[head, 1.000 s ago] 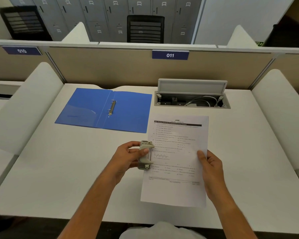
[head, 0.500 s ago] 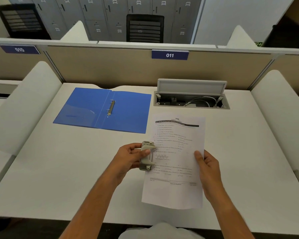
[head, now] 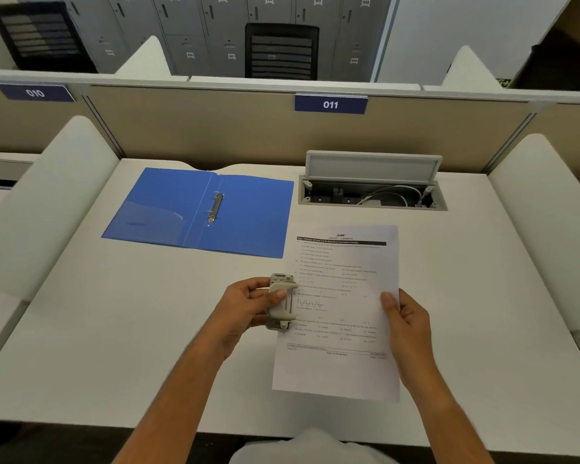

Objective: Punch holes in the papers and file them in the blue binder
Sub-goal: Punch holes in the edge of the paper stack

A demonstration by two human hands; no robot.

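Observation:
A printed white paper (head: 342, 316) is held above the white desk, right of centre. My right hand (head: 404, 324) pinches its right edge. My left hand (head: 248, 308) grips a small beige hole punch (head: 280, 303), which sits on the paper's left edge at mid-height, thumb on its lever. The blue binder (head: 201, 212) lies open and flat at the back left, its two metal rings (head: 216, 207) on the spine with no paper on them.
An open cable box (head: 372, 192) with a raised lid and white cables is set into the desk at the back right. Beige partitions labelled 010 and 011 close off the far side. White curved dividers flank the desk (head: 114, 346) on both sides.
The paper has shifted slightly toward me and to the left in my right hand. The punch stays clamped on its left edge, and the binder has not moved.

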